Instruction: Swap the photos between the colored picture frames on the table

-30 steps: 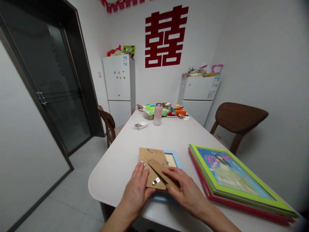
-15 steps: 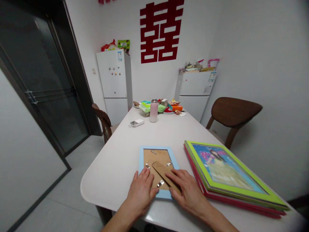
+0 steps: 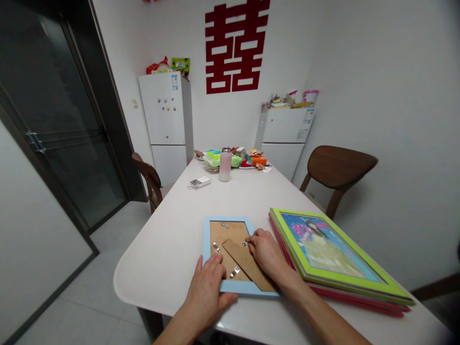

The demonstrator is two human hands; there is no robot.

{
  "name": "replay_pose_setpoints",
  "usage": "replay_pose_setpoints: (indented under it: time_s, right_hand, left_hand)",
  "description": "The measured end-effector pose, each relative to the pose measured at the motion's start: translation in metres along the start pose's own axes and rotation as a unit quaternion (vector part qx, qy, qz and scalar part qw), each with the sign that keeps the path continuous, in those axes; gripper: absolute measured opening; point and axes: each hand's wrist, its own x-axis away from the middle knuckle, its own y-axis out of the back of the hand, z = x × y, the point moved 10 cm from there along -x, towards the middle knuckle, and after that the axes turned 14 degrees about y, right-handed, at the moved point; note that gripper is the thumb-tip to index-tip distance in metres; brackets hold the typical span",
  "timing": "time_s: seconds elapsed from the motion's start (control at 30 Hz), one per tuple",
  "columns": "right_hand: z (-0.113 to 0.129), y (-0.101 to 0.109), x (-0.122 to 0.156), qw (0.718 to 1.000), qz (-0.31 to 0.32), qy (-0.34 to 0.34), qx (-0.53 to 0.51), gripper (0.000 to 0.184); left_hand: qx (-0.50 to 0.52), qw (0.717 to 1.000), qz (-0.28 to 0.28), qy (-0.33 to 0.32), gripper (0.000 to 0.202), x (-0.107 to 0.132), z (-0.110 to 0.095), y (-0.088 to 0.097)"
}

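Observation:
A light blue picture frame [image 3: 207,237] lies face down on the table, showing its brown backing board [image 3: 233,232] and a flat stand leg [image 3: 239,258]. Metal clips sit along the board's edges: a left clip [image 3: 216,247], a bottom clip [image 3: 235,272] and a right clip [image 3: 245,244]. A small metal hanger [image 3: 224,225] is near the top. My left hand [image 3: 208,285] rests on the frame's lower left corner, fingers stretched out and thumb apart. The fingers of my right hand [image 3: 266,251] are curled together at the right clip, partly covering it.
Stacked green and red frames [image 3: 330,249] lie to the right, the top one holding a portrait. Farther back on the table [image 3: 172,239] are a pink bottle [image 3: 225,165], a small white device [image 3: 200,182] and a pile of packets [image 3: 233,159]. Chairs [image 3: 339,165] flank the table.
My right hand has moved up from the stand leg to the right clip, its fingers curling in. My left hand has slid slightly down toward the frame's lower left corner.

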Motion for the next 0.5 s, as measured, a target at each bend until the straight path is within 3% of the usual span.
replay_pose_setpoints:
  time_s: [0.17,0.43,0.5]
  right_hand:
    - [-0.0027,-0.0016,-0.0061,1.0,0.001,0.012,-0.005,0.027]
    - [-0.0019,-0.0007,-0.0066,1.0,-0.006,0.021,-0.009,0.026]
    - [-0.0022,-0.0011,-0.0042,1.0,-0.005,0.025,-0.011,0.025]
  left_hand:
    - [0.0,1.0,0.001,-0.001,0.032,-0.0012,0.0002,-0.0011]
    - [0.0,1.0,0.007,0.013,0.056,-0.0048,0.0045,-0.0034]
    - [0.005,1.0,0.007,0.011,0.054,-0.0044,0.0044,-0.0026]
